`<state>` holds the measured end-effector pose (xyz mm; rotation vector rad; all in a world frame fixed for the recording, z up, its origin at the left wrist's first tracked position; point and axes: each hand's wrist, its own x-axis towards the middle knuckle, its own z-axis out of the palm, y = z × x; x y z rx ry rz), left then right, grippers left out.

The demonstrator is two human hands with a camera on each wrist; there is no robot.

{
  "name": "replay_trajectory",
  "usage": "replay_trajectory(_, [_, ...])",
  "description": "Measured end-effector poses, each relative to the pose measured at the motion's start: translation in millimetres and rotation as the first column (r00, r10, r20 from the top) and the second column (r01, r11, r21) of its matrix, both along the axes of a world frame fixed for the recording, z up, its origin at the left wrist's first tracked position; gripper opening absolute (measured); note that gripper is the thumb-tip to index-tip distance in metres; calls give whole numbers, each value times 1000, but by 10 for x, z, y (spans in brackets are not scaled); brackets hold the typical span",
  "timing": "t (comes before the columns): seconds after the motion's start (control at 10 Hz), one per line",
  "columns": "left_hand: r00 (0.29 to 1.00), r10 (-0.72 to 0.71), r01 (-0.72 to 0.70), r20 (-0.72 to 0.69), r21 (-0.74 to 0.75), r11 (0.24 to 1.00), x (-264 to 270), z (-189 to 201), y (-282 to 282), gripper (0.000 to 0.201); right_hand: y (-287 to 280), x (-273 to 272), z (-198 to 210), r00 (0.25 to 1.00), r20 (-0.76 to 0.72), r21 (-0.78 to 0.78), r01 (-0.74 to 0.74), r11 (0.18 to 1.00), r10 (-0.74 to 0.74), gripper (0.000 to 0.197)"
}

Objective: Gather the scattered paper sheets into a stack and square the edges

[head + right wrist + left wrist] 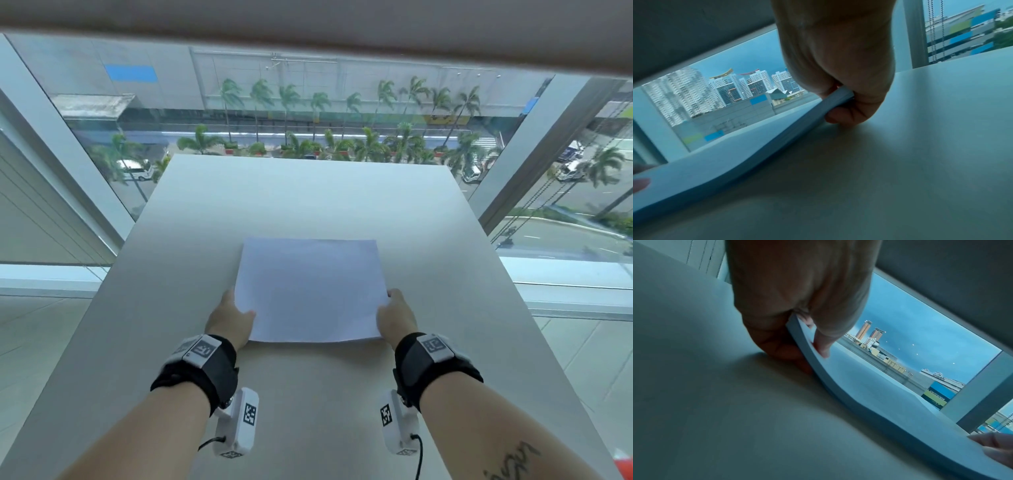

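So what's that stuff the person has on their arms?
Each bare forearm wears a black wrist strap: left wrist strap, right wrist strap. Both carry white boxes with black square code markings and a thin black cable. The right forearm has a dark script tattoo. No sleeves.

Daylight floods in from window (308,113) at 12 o'clock; head view bright, edges bowed. Wrist views dim, bluish, soft; table (715,418) shadowed under hands.

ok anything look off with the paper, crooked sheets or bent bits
No stray or crooked sheets show: the paper stack looks gathered on the table. The one oddity is its shape. The left hand and right hand pinch its side edges, which curve up off the table while the middle sags.
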<state>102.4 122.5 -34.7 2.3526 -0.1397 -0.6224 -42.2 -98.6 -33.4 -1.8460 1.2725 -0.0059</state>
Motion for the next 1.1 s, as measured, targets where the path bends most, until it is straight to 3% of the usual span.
replay_trajectory(0.2, [998, -59, 58, 7, 115, 992, 161, -10, -93, 54, -57, 84, 43, 999, 33, 21, -19, 1000, 19, 35])
replay_trajectory(0.5, [998, -14, 4, 65, 153, 988, 204, -28, -191, 43, -66, 174, -1, 978, -194, -125, -97, 987, 72, 40])
replay_trajectory(0.7, [999, 32, -38, 37, 172, 984, 193, 1, -213, 56, -70, 184, -10, 970, -237, -135, -82, 988, 48, 41])
replay_trajectory(0.8, [997, 78, -80, 17, 172, 982, 186, 29, -168, 61, -110, 154, -8, 971, -235, -100, -68, 993, 43, 41])
replay_trajectory(1.1, [977, 183, -183, -107, 16, 983, 123, 59, 126, 62, -271, -184, -88, 995, -13, 53, -100, 994, 101, 44])
